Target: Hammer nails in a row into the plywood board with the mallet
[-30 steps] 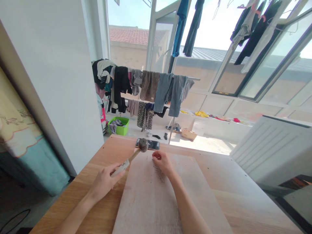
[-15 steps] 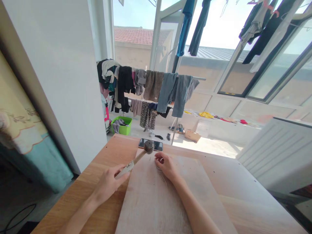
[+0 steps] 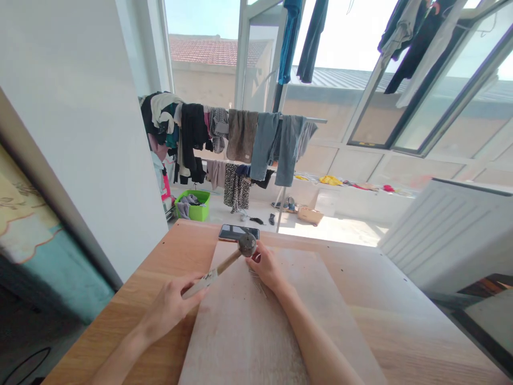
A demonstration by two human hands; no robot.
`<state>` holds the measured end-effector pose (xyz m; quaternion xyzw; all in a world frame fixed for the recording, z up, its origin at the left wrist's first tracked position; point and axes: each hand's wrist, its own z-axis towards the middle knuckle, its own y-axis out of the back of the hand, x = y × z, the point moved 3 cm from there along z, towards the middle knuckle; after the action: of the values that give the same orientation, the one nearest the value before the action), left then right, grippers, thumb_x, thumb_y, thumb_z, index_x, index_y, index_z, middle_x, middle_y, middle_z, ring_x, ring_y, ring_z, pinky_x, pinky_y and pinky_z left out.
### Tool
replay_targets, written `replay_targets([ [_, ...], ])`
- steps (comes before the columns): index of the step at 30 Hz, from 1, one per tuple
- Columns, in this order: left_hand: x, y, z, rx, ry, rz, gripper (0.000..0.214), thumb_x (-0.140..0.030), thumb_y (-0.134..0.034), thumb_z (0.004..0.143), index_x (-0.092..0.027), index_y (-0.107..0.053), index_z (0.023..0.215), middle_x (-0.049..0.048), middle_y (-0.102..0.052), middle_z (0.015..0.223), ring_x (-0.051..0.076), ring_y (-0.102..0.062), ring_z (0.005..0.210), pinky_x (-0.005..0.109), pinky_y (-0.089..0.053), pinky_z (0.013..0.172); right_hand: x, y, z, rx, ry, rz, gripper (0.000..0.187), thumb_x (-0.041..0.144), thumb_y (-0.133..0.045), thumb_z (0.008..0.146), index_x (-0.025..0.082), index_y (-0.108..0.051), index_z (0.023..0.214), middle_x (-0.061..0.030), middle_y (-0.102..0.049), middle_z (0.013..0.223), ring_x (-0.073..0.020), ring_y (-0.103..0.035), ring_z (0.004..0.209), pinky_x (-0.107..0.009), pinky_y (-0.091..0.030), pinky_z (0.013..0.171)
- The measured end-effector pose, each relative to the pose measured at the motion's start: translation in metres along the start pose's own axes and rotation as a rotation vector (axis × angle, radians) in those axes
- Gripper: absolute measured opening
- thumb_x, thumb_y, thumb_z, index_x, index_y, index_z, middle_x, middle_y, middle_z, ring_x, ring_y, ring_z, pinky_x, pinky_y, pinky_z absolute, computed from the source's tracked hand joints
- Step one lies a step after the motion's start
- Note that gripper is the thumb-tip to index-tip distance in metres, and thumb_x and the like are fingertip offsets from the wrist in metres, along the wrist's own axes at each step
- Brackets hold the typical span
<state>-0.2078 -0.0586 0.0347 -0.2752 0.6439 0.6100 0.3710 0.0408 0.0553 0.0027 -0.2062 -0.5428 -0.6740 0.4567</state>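
Observation:
My left hand (image 3: 170, 305) is wrapped round the pale grip of a hammer (image 3: 229, 262) with a wooden handle and a rounded, worn metal head. The hammer slants up to the right, its head just above and in front of my right fingertips. My right hand (image 3: 267, 269) rests over the far part of a wooden board (image 3: 240, 337), thumb and fingers curled together. The hammer head partly covers those fingertips, so what they pinch is hidden. Several thin nails (image 3: 259, 286) lie loose on the board beside that hand.
A phone (image 3: 228, 232) lies past the board's far end on the wooden table (image 3: 140, 299). Beyond the table stand a drying rack with clothes (image 3: 242, 136) and a green basket (image 3: 199, 208). A white cabinet side (image 3: 80, 133) rises at the left, a white panel (image 3: 452, 235) at the right.
The camera view has shifted, so the scene sits further left and slightly higher. The hammer head and my right fingers have come closer together; the fingers now look more tightly curled.

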Motion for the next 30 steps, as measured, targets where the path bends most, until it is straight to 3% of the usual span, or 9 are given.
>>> replay_targets([
  [5,-0.002,-0.006,0.001,-0.057,-0.036,0.062,0.045,-0.050,-0.060,0.089,-0.022,-0.074,0.121,0.0043,-0.078,0.103,0.023,-0.072,0.089,0.026,-0.055,0.079,-0.002,0.000,-0.001,-0.013,-0.004,-0.006,0.036,0.018,-0.061,0.075,0.021,-0.062,0.110,0.0038,-0.063,0.068,-0.0164,-0.058,0.061,-0.026,-0.045,0.061],
  [19,0.003,-0.012,0.000,-0.079,-0.025,0.058,0.045,-0.054,-0.060,0.087,-0.022,-0.076,0.114,0.0044,-0.079,0.100,0.025,-0.072,0.090,0.027,-0.056,0.080,-0.003,-0.001,-0.001,-0.005,0.004,0.005,0.034,0.017,-0.061,0.075,0.020,-0.062,0.109,0.0023,-0.066,0.072,-0.0163,-0.059,0.063,-0.026,-0.046,0.063],
  [22,0.004,-0.011,-0.001,-0.117,0.024,0.022,0.051,-0.057,-0.060,0.085,-0.020,-0.074,0.117,0.0039,-0.077,0.089,0.022,-0.068,0.069,0.026,-0.054,0.065,-0.002,-0.001,-0.001,0.009,-0.005,0.017,0.034,0.019,-0.061,0.077,0.020,-0.059,0.111,0.0011,-0.069,0.076,-0.0155,-0.061,0.063,-0.027,-0.048,0.063],
  [25,0.004,-0.008,-0.003,-0.142,0.084,-0.027,0.061,-0.061,-0.058,0.085,-0.017,-0.069,0.125,0.0002,-0.071,0.074,0.015,-0.053,0.049,0.024,-0.045,0.050,-0.001,0.004,0.001,0.016,-0.015,0.011,0.040,0.021,-0.064,0.077,0.020,-0.055,0.116,-0.0017,-0.072,0.089,-0.0160,-0.065,0.072,-0.027,-0.050,0.066],
  [30,0.002,-0.004,-0.004,-0.227,0.116,-0.061,0.068,-0.068,-0.055,0.083,-0.015,-0.071,0.122,-0.0046,-0.056,0.058,0.014,-0.048,0.048,0.023,-0.041,0.050,0.002,0.025,0.001,0.074,-0.042,-0.078,0.019,0.018,-0.067,0.076,0.020,-0.057,0.092,-0.0003,-0.068,0.078,-0.0164,-0.064,0.072,-0.026,-0.048,0.066],
])
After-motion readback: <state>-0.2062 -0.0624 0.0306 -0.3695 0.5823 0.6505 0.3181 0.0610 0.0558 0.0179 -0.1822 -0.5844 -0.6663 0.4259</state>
